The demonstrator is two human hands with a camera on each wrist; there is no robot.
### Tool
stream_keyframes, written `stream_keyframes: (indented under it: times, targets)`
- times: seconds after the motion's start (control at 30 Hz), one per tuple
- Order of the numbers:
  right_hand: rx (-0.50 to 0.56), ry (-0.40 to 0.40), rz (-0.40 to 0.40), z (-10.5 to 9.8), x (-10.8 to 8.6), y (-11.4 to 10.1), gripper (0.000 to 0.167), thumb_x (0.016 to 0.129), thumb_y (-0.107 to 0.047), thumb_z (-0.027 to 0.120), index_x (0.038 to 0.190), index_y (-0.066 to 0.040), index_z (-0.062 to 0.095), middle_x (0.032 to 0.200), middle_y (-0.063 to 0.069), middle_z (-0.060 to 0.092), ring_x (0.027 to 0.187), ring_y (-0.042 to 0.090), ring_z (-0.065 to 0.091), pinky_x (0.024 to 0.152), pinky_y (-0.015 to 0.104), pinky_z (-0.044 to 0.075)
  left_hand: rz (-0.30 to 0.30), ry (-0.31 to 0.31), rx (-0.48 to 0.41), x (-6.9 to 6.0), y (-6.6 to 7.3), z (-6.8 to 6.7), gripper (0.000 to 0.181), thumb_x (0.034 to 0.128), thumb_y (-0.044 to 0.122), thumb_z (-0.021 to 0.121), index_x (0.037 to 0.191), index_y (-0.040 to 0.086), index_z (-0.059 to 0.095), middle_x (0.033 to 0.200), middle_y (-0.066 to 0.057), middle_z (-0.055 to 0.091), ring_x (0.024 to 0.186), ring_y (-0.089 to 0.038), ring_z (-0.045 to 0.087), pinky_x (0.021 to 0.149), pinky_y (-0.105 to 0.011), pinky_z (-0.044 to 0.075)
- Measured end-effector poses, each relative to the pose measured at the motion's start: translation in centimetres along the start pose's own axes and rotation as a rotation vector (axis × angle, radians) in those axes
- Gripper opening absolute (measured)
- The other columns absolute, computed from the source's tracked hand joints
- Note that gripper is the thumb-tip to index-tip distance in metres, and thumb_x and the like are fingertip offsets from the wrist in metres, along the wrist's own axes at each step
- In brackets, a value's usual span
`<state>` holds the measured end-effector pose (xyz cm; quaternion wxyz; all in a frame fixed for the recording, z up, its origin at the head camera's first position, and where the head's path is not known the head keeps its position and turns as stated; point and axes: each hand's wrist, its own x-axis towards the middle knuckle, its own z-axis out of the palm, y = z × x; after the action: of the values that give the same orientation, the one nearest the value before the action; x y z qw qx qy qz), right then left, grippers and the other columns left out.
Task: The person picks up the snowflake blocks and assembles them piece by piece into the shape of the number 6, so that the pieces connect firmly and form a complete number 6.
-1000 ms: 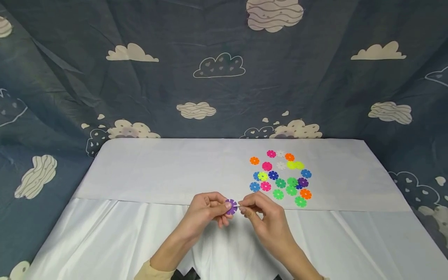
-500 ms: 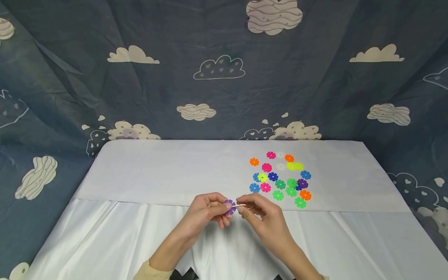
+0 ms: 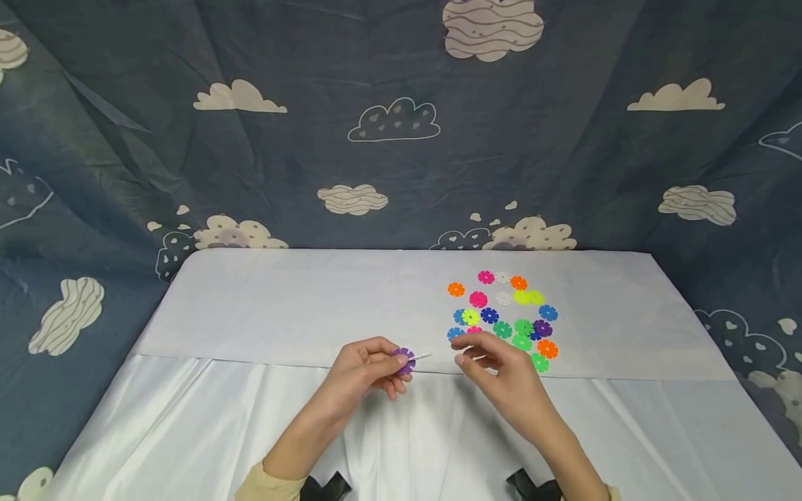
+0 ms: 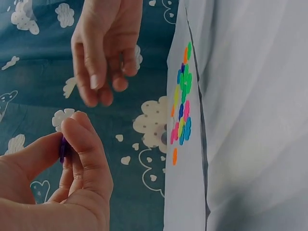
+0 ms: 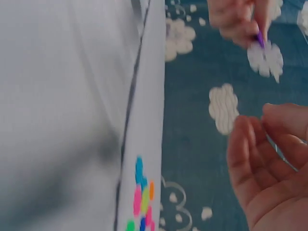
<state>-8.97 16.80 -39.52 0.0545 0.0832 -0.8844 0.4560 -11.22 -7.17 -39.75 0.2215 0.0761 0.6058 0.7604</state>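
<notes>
My left hand (image 3: 366, 370) pinches a purple notched disc (image 3: 406, 360) between thumb and fingers, above the front of the table. A white disc (image 3: 421, 357), seen edge-on, juts from the purple one towards the right. In the right wrist view the white disc (image 5: 265, 58) shows its face, joined to the purple disc (image 5: 260, 39). My right hand (image 3: 507, 372) is apart from both discs, fingers loosely bent and holding nothing; in the left wrist view this hand (image 4: 107, 53) hangs beyond the joined discs.
Several colourful notched discs (image 3: 502, 329) lie on the right part of the white-covered table (image 3: 282, 306), some overlapping, the nearest partly behind my right hand. A dark cloud-patterned cloth (image 3: 401, 62) hangs behind the table.
My right hand has let go of the white disc and moved right. The white disc stays attached to the purple one, which my left hand has shifted slightly left and up.
</notes>
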Motion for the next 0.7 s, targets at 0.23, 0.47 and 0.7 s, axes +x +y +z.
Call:
stream_keyframes:
  times: [0.23, 0.47, 0.7]
  targets:
    - [-0.115, -0.019, 0.088, -2.2, 0.8, 2.1, 0.027, 0.092, -0.011, 0.07, 0.119, -0.017, 0.068, 0.111, 0.0, 0.068, 0.098, 0.014, 0.062, 0.083, 0.034, 0.053, -0.01, 0.022, -0.004, 0.0, 0.2, -0.5, 0.018, 0.0927, 0.01, 0.067, 0.099, -0.006, 0.061, 0.08, -0.011, 0.07, 0.062, -0.015, 0.064, 0.06, -0.026, 0.054]
    - [-0.183, -0.097, 0.101, -3.9, 2.2, 5.2, 0.025, 0.092, -0.006, 0.067, 0.117, -0.009, 0.068, 0.11, 0.005, 0.068, 0.096, 0.021, 0.063, 0.079, 0.037, 0.055, 0.001, 0.017, -0.01, 0.1, 0.1, -0.7, 0.019, 0.0941, 0.011, 0.066, 0.1, -0.006, 0.061, 0.081, -0.011, 0.07, 0.063, -0.015, 0.064, 0.059, -0.024, 0.052]
    - [-0.272, -0.25, 0.137, -5.2, 4.1, 7.3, 0.029, 0.089, -0.005, 0.072, 0.118, -0.008, 0.068, 0.113, 0.008, 0.067, 0.097, 0.026, 0.061, 0.078, 0.037, 0.056, -0.005, 0.01, -0.011, 0.1, -0.1, -0.7, 0.018, 0.0946, 0.012, 0.066, 0.101, -0.004, 0.061, 0.083, -0.013, 0.07, 0.063, -0.016, 0.064, 0.059, -0.025, 0.053]
